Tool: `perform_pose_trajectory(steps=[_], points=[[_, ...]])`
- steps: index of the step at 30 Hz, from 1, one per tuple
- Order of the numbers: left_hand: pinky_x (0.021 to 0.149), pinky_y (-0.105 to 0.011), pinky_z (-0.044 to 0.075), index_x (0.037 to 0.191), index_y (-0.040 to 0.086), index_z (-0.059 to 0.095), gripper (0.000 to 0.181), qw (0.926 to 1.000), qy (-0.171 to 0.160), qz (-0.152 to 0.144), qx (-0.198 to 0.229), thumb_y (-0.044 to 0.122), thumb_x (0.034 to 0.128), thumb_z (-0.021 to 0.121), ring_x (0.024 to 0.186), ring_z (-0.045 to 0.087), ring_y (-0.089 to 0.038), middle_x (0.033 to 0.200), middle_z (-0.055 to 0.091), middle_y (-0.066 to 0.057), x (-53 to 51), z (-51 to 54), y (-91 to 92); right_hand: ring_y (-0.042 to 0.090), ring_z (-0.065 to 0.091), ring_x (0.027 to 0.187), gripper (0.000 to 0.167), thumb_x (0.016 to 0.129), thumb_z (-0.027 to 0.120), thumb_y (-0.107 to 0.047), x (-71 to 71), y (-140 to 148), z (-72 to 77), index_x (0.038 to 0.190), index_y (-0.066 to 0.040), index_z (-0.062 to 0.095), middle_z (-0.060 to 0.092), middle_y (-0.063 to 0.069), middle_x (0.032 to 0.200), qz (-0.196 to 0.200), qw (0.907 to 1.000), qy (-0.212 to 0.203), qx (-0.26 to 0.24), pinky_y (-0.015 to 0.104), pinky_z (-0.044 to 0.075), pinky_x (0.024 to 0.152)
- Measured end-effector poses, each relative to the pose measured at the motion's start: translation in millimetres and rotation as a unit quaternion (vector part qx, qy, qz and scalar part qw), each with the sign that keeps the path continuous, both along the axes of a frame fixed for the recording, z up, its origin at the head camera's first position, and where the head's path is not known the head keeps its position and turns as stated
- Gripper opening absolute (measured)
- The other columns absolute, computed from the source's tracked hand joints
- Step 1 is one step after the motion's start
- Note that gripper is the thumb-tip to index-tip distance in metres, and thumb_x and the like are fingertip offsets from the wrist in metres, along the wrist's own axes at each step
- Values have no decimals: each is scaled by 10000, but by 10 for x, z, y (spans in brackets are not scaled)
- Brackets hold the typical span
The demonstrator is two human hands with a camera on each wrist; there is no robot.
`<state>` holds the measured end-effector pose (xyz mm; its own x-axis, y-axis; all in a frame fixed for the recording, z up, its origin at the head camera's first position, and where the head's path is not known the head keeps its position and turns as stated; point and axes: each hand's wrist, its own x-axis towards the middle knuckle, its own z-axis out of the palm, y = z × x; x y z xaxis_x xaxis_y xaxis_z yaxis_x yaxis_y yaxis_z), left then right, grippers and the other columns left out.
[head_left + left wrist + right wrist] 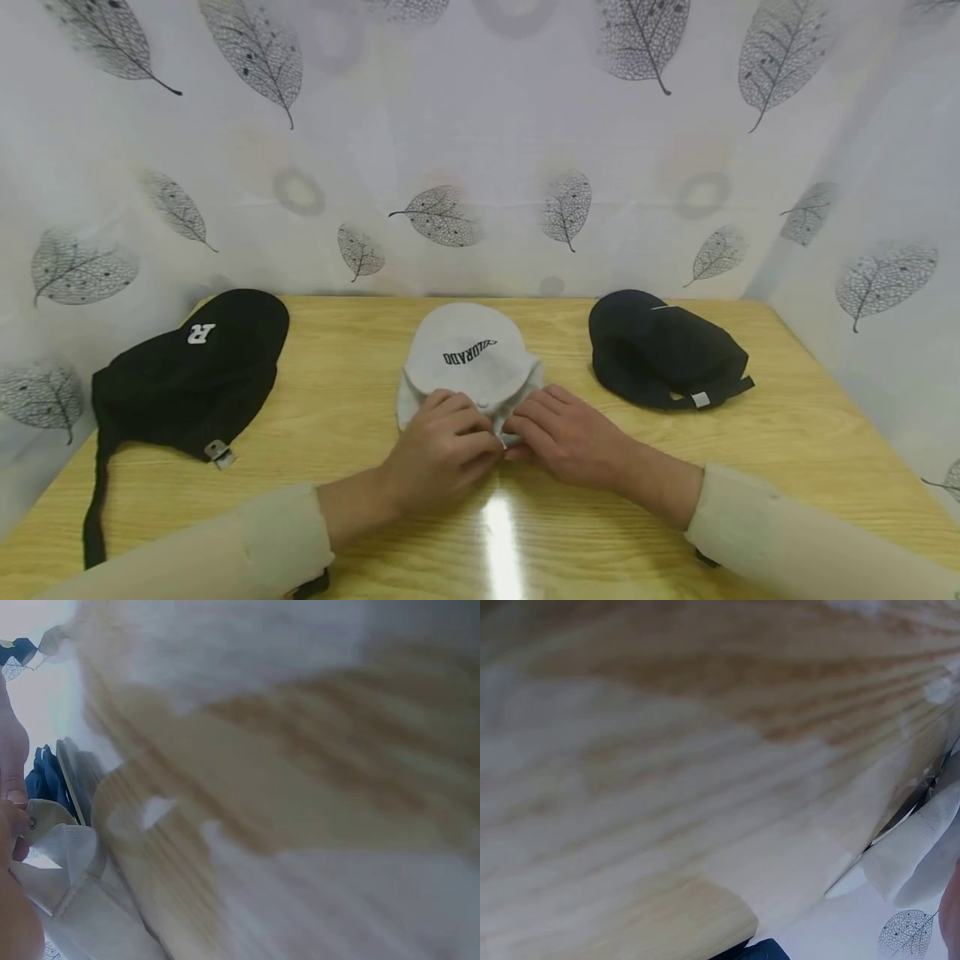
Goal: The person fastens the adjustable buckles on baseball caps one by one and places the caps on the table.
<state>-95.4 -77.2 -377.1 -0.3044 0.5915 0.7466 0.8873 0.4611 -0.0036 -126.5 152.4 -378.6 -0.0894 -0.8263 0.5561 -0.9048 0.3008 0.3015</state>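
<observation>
Together, left hand (448, 446) and right hand (564, 437) pinch the white cap (471, 371), fingers curled.

On the table (345, 358), the COLORADO baseball cap (468, 337), with the left hand (444, 442) and the right hand (564, 433) at its near edge, lies between the R cap (195, 375) on the left and a third cap (663, 350) on the right, and behind them hangs a cloth (480, 142).

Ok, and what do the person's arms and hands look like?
The left sleeve and right sleeve are pale cream, ending short of the wrists. A small black piece shows below the left sleeve, another below the right; I can't tell what they are. The left hand and right hand wear no gloves.
</observation>
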Motion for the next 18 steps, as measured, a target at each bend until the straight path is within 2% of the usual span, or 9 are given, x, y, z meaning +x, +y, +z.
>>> perform_pose_trajectory(steps=[8, 13, 18], points=[[802, -308, 458, 806, 193, 722, 85, 9995, 81, 244, -186, 209, 769, 797, 813, 611, -127, 859, 702, 71, 31, 9, -48, 178, 578, 903, 328, 1022, 536, -376, -1, 39, -8, 1074, -70, 641, 629, 19, 1008, -128, 9991, -409, -21, 313, 458, 783], [816, -313, 453, 797, 185, 711, 97, 9989, -114, 375, -239, 199, 766, 802, 842, 623, -137, 878, 720, 46, 41, 12, -120, 186, 577, 913, 302, 999, 584, -365, -15, 41, -7, 1059, -74, 638, 621, 18, 999, -79, 9991, -384, -133, 331, 478, 819], [812, -314, 461, 788, 184, 711, 96, 9989, 12, 382, -273, 172, 755, 800, 837, 632, -139, 850, 722, 60, 19, 11, -124, 187, 566, 920, 297, 1005, 572, -366, -28, 36, -10, 1050, -80, 634, 615, 13, 988, -78, 9991, -381, -153, 344, 474, 844]])
